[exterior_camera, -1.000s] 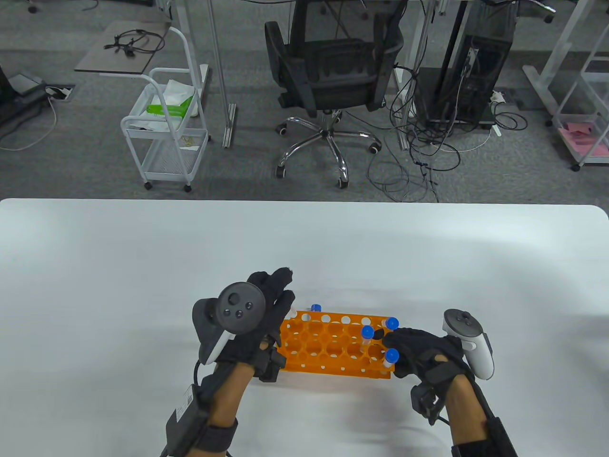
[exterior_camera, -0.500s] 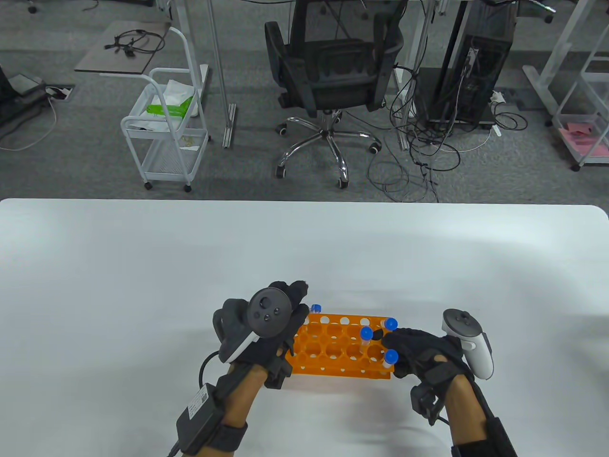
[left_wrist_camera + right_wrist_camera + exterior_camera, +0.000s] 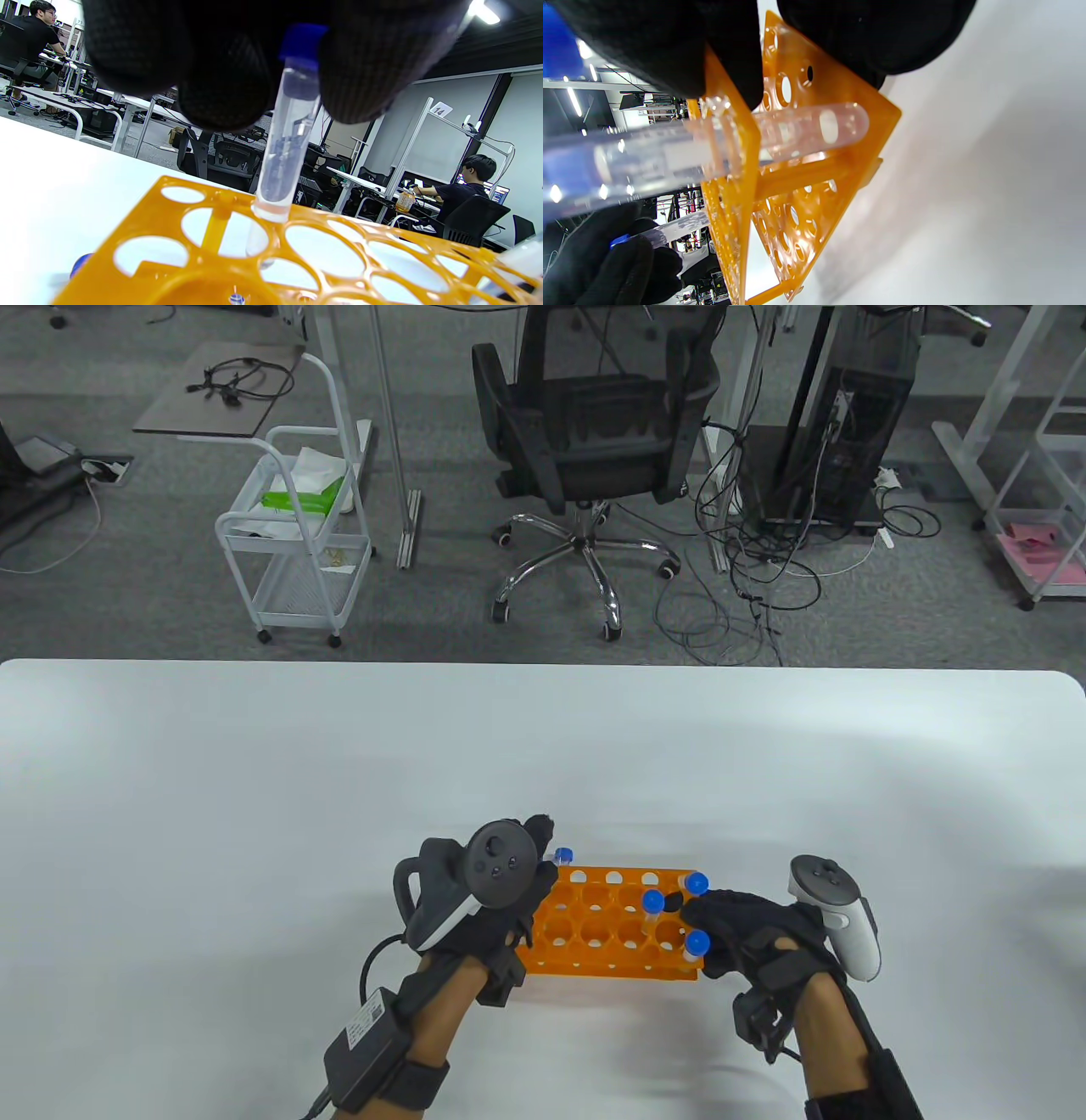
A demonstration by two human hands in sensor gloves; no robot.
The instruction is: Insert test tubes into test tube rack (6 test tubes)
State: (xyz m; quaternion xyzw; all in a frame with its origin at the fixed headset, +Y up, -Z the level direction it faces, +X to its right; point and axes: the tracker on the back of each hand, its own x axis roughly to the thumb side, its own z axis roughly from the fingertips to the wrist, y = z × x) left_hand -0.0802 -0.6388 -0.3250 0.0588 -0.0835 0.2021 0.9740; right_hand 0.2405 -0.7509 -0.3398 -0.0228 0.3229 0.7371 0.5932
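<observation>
A person's left hand (image 3: 501, 891) pinches a blue-capped test tube (image 3: 288, 140), its tip entering a hole at the left end of the orange rack (image 3: 607, 929) on the white counter (image 3: 254, 814) — insertion is under way. Next, likely a straight push down. The right hand (image 3: 747, 929) grips the rack's right end, where three capped tubes (image 3: 653, 902) stand — a fourth sits far-left.

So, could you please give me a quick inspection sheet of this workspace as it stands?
Surface: white table.
Job's things: orange rack near the front edge; three blue-capped tubes stand at its right end; another tube enters a left-end hole.
Clutter: nothing seen.
Hands: left hand pinches that tube's cap; right hand grips the rack's right end.
Cables: glove leads at both wrists.
Surroundings: office chair, white cart, floor cables.
</observation>
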